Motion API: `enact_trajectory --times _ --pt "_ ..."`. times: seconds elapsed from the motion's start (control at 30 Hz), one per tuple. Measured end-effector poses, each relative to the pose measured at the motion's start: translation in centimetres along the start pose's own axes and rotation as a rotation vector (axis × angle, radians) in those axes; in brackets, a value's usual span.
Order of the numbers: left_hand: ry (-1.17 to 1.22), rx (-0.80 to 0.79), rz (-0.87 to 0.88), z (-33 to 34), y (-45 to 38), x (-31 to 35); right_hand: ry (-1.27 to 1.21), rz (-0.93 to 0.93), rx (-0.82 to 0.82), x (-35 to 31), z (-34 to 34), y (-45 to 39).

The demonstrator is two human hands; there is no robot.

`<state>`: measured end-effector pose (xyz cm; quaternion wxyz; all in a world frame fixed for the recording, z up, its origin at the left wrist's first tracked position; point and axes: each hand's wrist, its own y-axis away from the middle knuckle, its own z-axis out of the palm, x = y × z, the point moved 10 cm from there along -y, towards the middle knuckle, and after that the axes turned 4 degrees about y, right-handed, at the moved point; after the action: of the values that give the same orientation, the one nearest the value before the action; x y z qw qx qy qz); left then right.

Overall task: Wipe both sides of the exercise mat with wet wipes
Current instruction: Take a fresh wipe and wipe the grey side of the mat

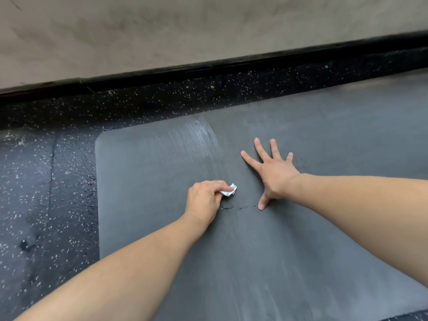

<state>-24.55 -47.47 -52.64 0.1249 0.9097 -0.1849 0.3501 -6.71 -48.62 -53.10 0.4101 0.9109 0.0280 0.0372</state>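
1. Right now the left hand [203,200] pinches a small crumpled wipe [229,190] between thumb and curled fingers, with the wipe down on the mat [150,172] near its middle.
2. Meanwhile the right hand [271,172] lies flat with fingers spread wide, pressing the mat just beside the wipe to stop it sliding.
3. To do this step well, I would keep that flat hand firm and draw the wipe in long overlapping strokes, going gently over the thin crack [238,207] between the two hands (rough rubbing might open it further).
4. A shiny band [203,133] toward the far edge looks like wet, already wiped ground, though it could be only glare; the duller stretches probably need passes.
5. The grey mat has a fine wavy ribbing and rests on a dark speckled floor [46,181].
6. Beyond it a black skirting strip [208,68] runs under a pale wall [208,26].
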Motion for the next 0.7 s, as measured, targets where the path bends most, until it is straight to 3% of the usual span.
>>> enact_trajectory --times 0.13,0.27,0.33,0.53,0.63,0.7 --pt "-0.049 -0.018 0.065 0.3 0.6 0.4 -0.004 0.002 0.018 0.1 0.4 -0.1" --pt "-0.059 -0.106 0.338 2.0 4.3 2.3 -0.016 0.006 0.051 0.0 0.1 0.0" --pt "-0.08 -0.125 0.395 1.8 4.4 3.1 -0.055 0.007 0.087 -0.1 0.2 0.8" --pt "0.002 0.255 -0.07 -3.5 1.7 -0.2 -0.148 -0.041 0.085 -4.4 8.4 8.9" --pt "-0.094 0.176 -0.043 -1.0 3.9 0.4 -0.039 -0.023 0.119 -5.8 11.5 10.1" --pt "-0.131 0.092 0.083 1.3 6.9 1.8 0.001 -0.021 0.144 -5.9 11.9 9.7"
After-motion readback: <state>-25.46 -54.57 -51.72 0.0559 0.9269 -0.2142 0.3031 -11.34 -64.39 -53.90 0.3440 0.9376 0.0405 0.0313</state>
